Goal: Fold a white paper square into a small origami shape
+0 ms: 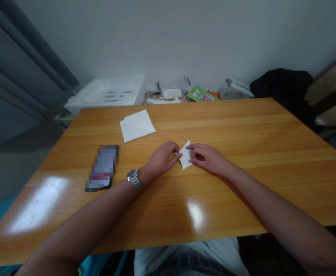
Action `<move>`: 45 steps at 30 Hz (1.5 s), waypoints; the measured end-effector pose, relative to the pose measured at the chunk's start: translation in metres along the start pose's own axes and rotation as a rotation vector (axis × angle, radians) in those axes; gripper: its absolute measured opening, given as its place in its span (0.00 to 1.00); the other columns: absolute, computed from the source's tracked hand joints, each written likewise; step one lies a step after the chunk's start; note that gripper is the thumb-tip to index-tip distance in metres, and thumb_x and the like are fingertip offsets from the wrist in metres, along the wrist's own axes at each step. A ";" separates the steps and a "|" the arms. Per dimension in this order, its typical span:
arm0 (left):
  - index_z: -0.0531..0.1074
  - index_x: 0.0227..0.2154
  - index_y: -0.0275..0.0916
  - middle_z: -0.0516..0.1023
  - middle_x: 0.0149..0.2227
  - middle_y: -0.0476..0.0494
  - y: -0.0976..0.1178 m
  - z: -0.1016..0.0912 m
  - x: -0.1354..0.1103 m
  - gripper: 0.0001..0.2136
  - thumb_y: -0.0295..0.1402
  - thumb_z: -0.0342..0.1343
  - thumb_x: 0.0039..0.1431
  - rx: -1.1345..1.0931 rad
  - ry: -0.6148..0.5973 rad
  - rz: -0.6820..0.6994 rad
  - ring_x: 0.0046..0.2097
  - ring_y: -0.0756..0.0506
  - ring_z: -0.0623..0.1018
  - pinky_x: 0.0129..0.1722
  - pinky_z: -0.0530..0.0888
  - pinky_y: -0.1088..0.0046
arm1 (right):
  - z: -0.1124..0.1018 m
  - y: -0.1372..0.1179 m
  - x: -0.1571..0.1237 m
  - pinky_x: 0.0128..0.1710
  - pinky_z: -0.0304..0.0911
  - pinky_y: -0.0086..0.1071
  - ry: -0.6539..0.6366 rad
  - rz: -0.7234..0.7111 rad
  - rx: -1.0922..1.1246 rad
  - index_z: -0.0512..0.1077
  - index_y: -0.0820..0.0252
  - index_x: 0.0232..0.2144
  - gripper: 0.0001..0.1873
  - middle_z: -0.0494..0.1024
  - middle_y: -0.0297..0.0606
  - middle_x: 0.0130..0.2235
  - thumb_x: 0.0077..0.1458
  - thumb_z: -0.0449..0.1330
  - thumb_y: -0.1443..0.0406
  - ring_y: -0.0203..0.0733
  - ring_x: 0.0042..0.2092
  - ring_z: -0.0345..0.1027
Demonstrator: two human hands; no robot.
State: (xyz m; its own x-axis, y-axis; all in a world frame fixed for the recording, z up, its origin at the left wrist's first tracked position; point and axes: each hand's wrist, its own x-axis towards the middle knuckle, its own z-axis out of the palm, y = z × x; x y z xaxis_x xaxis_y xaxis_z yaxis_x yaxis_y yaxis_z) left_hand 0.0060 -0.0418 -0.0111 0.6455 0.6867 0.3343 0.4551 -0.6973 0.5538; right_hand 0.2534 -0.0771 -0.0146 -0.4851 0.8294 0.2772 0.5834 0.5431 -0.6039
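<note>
A small folded white paper (185, 155) lies on the wooden table (242, 130) near its middle. My left hand (160, 161), with a metal wristwatch (134, 179) on its wrist, pinches the paper's left edge with curled fingers. My right hand (208, 158) presses on the paper's right side, fingers bent and close together. Both hands rest on the tabletop.
A stack of white paper sheets (137, 125) lies at the back left of the table. A dark phone (102, 168) rests left of my left hand. Behind the table stand a white plastic box (107, 93), clutter, a green packet (200, 94) and a black bag (283, 85).
</note>
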 end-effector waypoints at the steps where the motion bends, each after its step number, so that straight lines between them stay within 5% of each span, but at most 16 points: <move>1: 0.70 0.40 0.38 0.76 0.42 0.42 -0.001 0.000 0.000 0.07 0.37 0.52 0.70 0.001 0.002 0.006 0.45 0.43 0.75 0.49 0.72 0.62 | 0.000 0.001 0.000 0.54 0.68 0.45 -0.001 0.003 0.004 0.71 0.56 0.31 0.06 0.78 0.45 0.55 0.61 0.63 0.65 0.48 0.55 0.73; 8: 0.72 0.44 0.39 0.74 0.47 0.41 -0.005 0.000 -0.001 0.07 0.33 0.58 0.66 0.021 -0.033 0.072 0.51 0.42 0.74 0.54 0.73 0.61 | 0.000 0.004 -0.001 0.57 0.67 0.47 -0.006 -0.007 0.006 0.75 0.55 0.36 0.01 0.78 0.44 0.56 0.62 0.63 0.64 0.49 0.57 0.72; 14: 0.74 0.46 0.40 0.74 0.56 0.40 -0.007 0.002 -0.002 0.07 0.31 0.53 0.70 -0.005 -0.104 0.180 0.57 0.43 0.74 0.59 0.72 0.61 | -0.001 0.001 0.000 0.55 0.68 0.46 0.000 -0.081 -0.057 0.77 0.55 0.38 0.03 0.80 0.43 0.52 0.63 0.62 0.67 0.48 0.54 0.74; 25: 0.75 0.44 0.40 0.77 0.51 0.42 -0.007 0.000 -0.003 0.08 0.32 0.52 0.71 0.060 -0.125 0.257 0.51 0.45 0.77 0.53 0.74 0.67 | -0.002 -0.001 0.004 0.50 0.69 0.42 -0.025 -0.172 -0.071 0.77 0.55 0.36 0.05 0.83 0.41 0.45 0.64 0.61 0.67 0.46 0.48 0.76; 36: 0.76 0.45 0.40 0.78 0.48 0.42 -0.005 -0.003 -0.003 0.08 0.33 0.52 0.71 0.123 -0.138 0.204 0.49 0.44 0.78 0.51 0.74 0.67 | -0.004 0.009 0.001 0.50 0.70 0.42 0.021 -0.178 -0.078 0.80 0.56 0.40 0.06 0.83 0.43 0.47 0.64 0.62 0.65 0.46 0.48 0.76; 45: 0.76 0.53 0.41 0.78 0.53 0.40 -0.007 -0.007 -0.003 0.13 0.36 0.54 0.70 0.317 -0.080 0.119 0.53 0.39 0.77 0.54 0.73 0.58 | -0.015 0.003 0.000 0.54 0.68 0.49 -0.048 -0.190 -0.193 0.81 0.54 0.49 0.13 0.81 0.45 0.52 0.66 0.59 0.63 0.51 0.52 0.73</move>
State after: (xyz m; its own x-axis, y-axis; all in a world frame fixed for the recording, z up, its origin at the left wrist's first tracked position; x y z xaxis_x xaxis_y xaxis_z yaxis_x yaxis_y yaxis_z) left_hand -0.0032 -0.0378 -0.0110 0.7458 0.5872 0.3145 0.5335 -0.8093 0.2460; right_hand 0.2650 -0.0739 -0.0053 -0.6257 0.7052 0.3334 0.5896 0.7074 -0.3897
